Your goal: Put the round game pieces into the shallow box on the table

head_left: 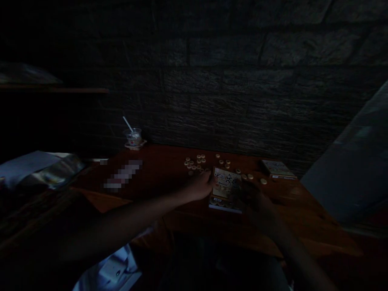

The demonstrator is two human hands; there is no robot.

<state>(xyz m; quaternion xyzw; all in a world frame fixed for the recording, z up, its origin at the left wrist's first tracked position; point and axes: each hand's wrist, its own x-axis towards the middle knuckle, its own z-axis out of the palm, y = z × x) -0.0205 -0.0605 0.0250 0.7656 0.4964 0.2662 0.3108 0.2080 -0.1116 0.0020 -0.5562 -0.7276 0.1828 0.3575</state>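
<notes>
- red-brown wooden table point(163, 161) against a dark block wall point(236, 81), dimly lit
- box point(222, 188) near the table's front edge, round pieces point(198, 161) beyond it
- left hand point(201, 185) gripping its left edge
- right hand point(250, 194) at its right, too dark to tell its grip

The person's left forearm point(145, 216) is slanting in from the lower left, showing bare and lying nearly straight in line with the wrist. The left hand point(202, 186) is pointing inward, its fingers bending. The right forearm point(286, 236) is angling inward from the lower right, also showing bare, while the right hand point(253, 198) is lying in deep shadow, its fingers blurring too much to read. The two hands are facing each other, apart.
</notes>
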